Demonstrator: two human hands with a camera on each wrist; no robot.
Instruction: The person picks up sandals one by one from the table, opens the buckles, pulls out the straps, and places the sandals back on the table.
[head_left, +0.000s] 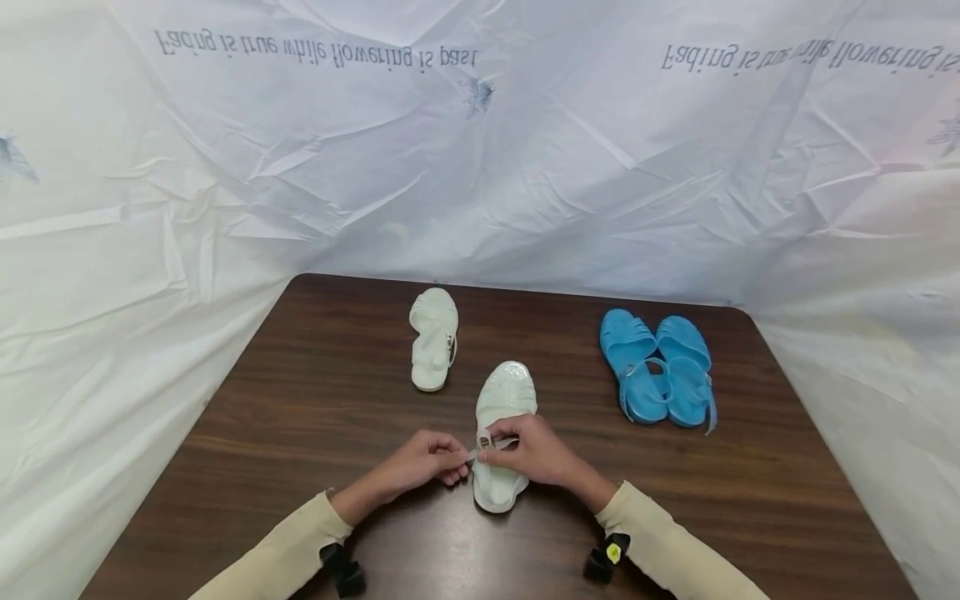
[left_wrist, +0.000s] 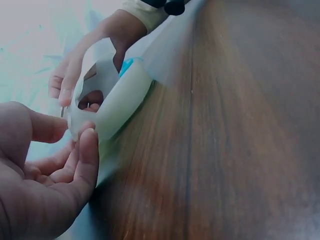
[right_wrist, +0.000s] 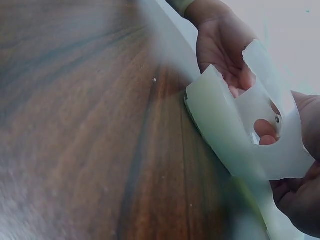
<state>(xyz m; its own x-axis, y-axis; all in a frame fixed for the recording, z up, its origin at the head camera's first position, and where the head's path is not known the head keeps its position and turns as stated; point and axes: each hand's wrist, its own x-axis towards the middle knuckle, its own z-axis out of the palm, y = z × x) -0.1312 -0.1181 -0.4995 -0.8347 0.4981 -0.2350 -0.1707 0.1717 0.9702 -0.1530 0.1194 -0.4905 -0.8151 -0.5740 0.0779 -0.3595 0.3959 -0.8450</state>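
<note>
A white jelly sandal [head_left: 507,388] lies on the brown table, toe pointing away, with both hands at its ankle strap. My left hand [head_left: 429,461] pinches the free end of the strap [head_left: 472,456] on the sandal's left side. From the right, my right hand [head_left: 538,452] grips the strap near the small metal buckle [head_left: 483,442], its fingers over the sandal's opening. In the left wrist view the left thumb and fingers [left_wrist: 89,150] come together right by the sandal's side. The right wrist view shows the white heel [right_wrist: 215,110] close up, with fingertips visible through the strap's opening.
A second white sandal [head_left: 431,342] lies farther back, left of the one in hand. A pair of blue sandals [head_left: 654,367] rests side by side at the back right of the table [head_left: 315,367]. A white printed sheet [head_left: 465,167] hangs behind and around the table.
</note>
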